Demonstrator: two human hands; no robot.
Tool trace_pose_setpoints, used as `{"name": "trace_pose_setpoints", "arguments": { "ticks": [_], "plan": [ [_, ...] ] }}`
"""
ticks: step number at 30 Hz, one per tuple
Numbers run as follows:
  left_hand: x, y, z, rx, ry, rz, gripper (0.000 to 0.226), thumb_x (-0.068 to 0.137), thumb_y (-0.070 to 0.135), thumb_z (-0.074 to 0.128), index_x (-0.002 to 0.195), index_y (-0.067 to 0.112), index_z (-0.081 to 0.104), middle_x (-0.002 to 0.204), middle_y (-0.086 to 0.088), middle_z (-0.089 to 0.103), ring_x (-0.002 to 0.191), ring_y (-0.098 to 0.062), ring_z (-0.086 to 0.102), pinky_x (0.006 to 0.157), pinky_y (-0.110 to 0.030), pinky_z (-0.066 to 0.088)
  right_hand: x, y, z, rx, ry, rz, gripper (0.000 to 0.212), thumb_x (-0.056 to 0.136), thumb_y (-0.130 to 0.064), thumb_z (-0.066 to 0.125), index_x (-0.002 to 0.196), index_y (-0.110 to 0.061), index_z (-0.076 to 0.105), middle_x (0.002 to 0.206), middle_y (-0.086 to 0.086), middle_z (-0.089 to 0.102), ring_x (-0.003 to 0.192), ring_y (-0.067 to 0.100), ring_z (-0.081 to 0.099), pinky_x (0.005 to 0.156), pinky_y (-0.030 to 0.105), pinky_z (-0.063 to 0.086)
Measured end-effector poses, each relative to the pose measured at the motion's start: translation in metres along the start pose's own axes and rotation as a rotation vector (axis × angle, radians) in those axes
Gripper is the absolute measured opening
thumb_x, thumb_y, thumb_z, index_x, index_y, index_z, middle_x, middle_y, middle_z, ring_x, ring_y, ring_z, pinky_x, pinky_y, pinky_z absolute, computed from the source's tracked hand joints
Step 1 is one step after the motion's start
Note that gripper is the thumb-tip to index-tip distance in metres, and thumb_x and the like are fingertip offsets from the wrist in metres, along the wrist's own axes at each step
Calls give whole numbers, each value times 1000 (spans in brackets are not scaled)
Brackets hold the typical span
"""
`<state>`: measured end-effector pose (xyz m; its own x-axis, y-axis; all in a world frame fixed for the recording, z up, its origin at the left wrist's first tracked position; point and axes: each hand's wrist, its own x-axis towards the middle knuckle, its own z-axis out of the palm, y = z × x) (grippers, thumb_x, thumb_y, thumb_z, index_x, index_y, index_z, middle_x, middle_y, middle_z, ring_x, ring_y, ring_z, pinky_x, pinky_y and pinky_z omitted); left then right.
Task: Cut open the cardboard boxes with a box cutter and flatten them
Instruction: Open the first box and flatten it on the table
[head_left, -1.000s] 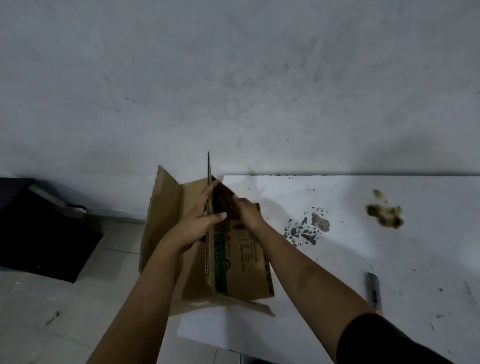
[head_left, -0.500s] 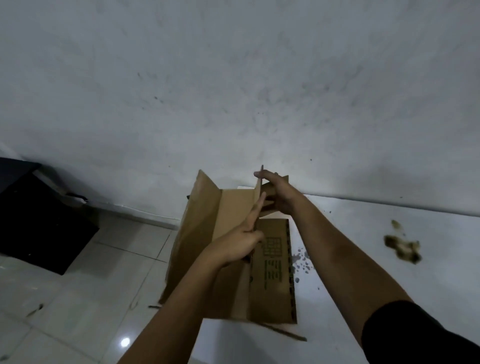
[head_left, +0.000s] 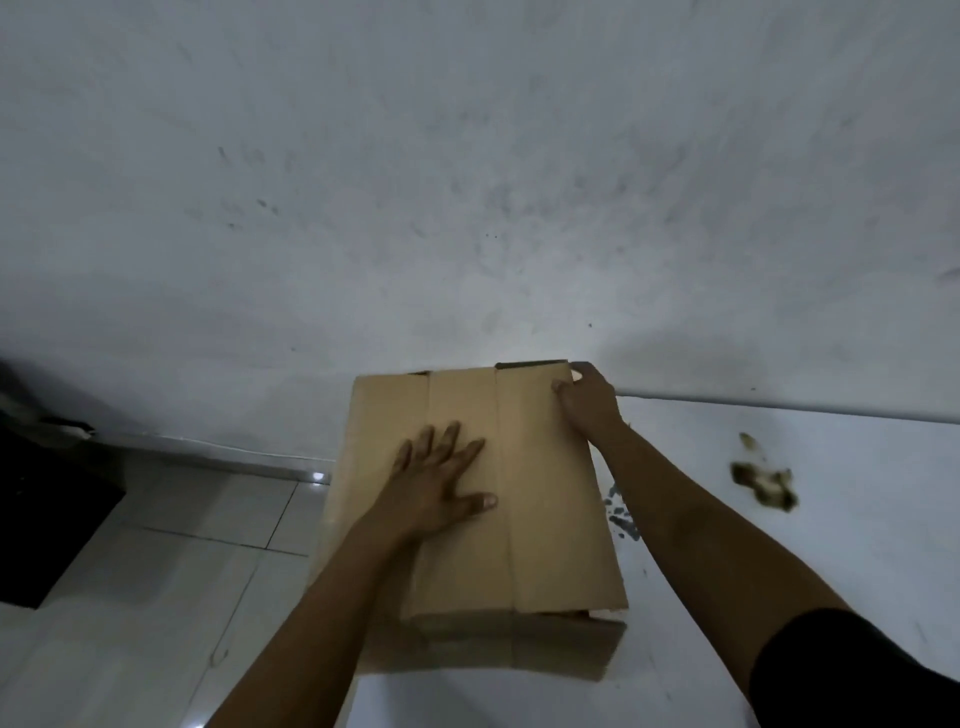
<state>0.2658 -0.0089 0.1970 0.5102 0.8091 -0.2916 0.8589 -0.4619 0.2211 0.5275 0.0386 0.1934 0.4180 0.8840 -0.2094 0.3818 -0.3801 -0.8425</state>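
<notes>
A brown cardboard box (head_left: 550, 509) lies folded flat at the left end of the white table (head_left: 779, 519), its left part overhanging the table's edge. My left hand (head_left: 441, 478) presses down on the middle of it with fingers spread straight. My right hand (head_left: 589, 400) grips the far right corner of the cardboard, fingers curled over the edge. The box cutter is out of view.
A brown stain (head_left: 763, 480) and dark specks (head_left: 621, 514) mark the table to the right of the box. A grey wall (head_left: 467, 182) rises just behind. A black object (head_left: 47, 519) sits on the tiled floor (head_left: 156, 597) at the left.
The box stood partly open and upright between my hands; now it lies pressed flat on the table. My left hand has moved onto its top, my right hand to its far corner.
</notes>
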Motion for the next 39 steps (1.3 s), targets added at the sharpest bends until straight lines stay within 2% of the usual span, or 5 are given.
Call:
{"name": "trace_pose_setpoints", "arguments": {
  "ticks": [10, 14, 22, 29, 39],
  "plan": [
    [55, -35, 50, 27, 197, 79, 81, 88, 81, 25, 157, 42, 7, 164, 6, -17, 149, -25, -25, 121, -48, -13, -35, 26, 64, -473, 85, -93, 55, 97, -37, 45, 145, -25, 22, 154, 17, 23, 131, 43, 38, 99, 53, 42],
    [93, -43, 51, 41, 214, 101, 80, 88, 77, 12, 158, 37, 12, 165, 1, -11, 151, -28, -18, 121, -46, -12, -63, 41, 93, -635, -61, -79, 64, 100, -51, 34, 155, -25, 15, 165, 9, 1, 150, 40, 6, 116, 65, 15],
    [145, -71, 114, 53, -202, 88, 84, 92, 73, 35, 158, 36, 1, 164, -1, -19, 151, -33, -16, 120, -52, -4, -90, 150, 139, -829, -268, -118, 69, 97, -70, 14, 157, -41, -7, 165, -2, -19, 153, 29, -12, 115, 70, 0],
    [138, -71, 164, 109, -109, 104, 97, 77, 88, 6, 156, 35, -15, 160, -2, -32, 146, -34, -31, 115, -54, -18, -102, 190, 139, -868, -97, -181, 70, 96, -69, 29, 158, -39, 13, 168, -5, 4, 154, 25, 2, 114, 70, 11],
    [136, -79, 186, 100, 119, 121, 84, 91, 79, 21, 159, 32, 1, 166, -3, -11, 152, -31, -15, 119, -61, 4, -67, 182, 153, -861, 61, -133, 72, 93, -63, 38, 157, -33, 21, 167, 3, 6, 154, 32, 0, 115, 69, 8]
  ]
}}
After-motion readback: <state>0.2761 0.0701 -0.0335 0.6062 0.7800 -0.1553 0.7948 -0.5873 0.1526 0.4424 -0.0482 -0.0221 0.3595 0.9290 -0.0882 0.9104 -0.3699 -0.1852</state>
